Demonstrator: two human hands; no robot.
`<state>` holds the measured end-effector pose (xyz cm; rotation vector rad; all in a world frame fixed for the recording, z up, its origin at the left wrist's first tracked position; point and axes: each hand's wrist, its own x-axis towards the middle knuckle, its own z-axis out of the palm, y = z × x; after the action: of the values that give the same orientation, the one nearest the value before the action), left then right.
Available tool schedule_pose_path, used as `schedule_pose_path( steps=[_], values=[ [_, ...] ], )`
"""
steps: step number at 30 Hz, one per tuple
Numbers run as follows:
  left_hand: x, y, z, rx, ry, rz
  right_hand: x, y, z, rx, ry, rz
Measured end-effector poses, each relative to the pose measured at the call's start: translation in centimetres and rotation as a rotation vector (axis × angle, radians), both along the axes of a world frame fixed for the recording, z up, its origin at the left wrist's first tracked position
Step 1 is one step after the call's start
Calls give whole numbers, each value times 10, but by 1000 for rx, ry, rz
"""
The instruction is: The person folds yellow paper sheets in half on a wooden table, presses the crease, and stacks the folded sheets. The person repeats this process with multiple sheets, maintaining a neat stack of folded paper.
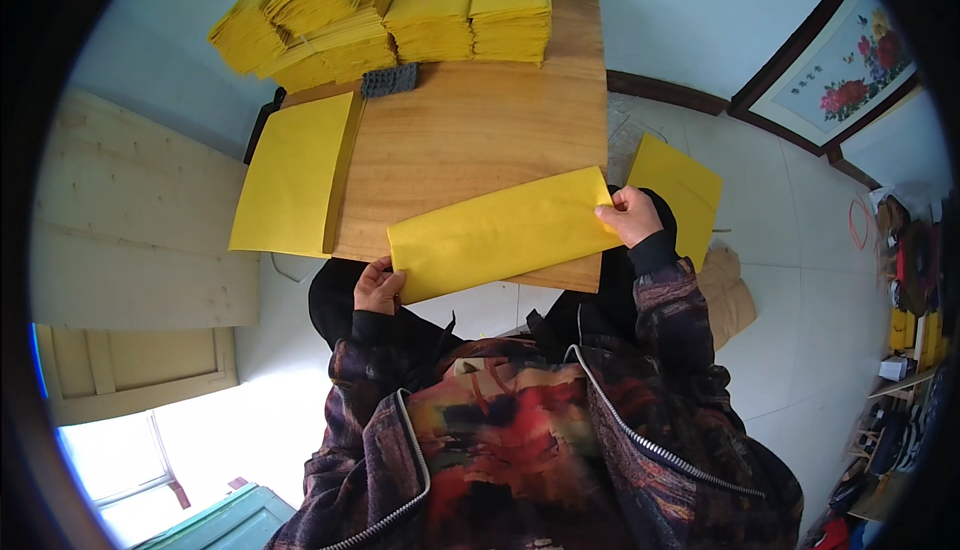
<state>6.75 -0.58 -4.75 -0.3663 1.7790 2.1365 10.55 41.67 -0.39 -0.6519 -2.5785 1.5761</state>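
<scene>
A long folded piece of yellow paper [500, 235] slants across the near edge of the wooden table [470, 130], its right end farther from me. My left hand [378, 287] pinches the paper's near left corner between thumb and fingers. At its right end, my right hand [632, 216] grips the edge, thumb on top and fingers mostly hidden underneath. To the left lies a larger yellow sheet or pile of sheets [290, 175], which reaches the table's left edge and has a fold along its right side.
Bundled stacks of folded yellow paper [430, 5] fill the table's far left. A dark grey knitted piece [390, 80] lies before them. Beyond the table's right edge are a yellow sheet [685, 195] and brown paper [730, 295]. A framed flower picture [840, 65] leans against the wall.
</scene>
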Motion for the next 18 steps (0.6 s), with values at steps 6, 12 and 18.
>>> schedule_pose_path(
  steps=[6,12,18],
  values=[
    [12,7,6,141,-63,47,-2,3,-9,-88,43,-27],
    [19,9,7,244,-182,6,-5,9,-20,-136,52,-13],
    [18,12,5,146,-62,-50,-5,23,-27,-305,1,100]
  ],
)
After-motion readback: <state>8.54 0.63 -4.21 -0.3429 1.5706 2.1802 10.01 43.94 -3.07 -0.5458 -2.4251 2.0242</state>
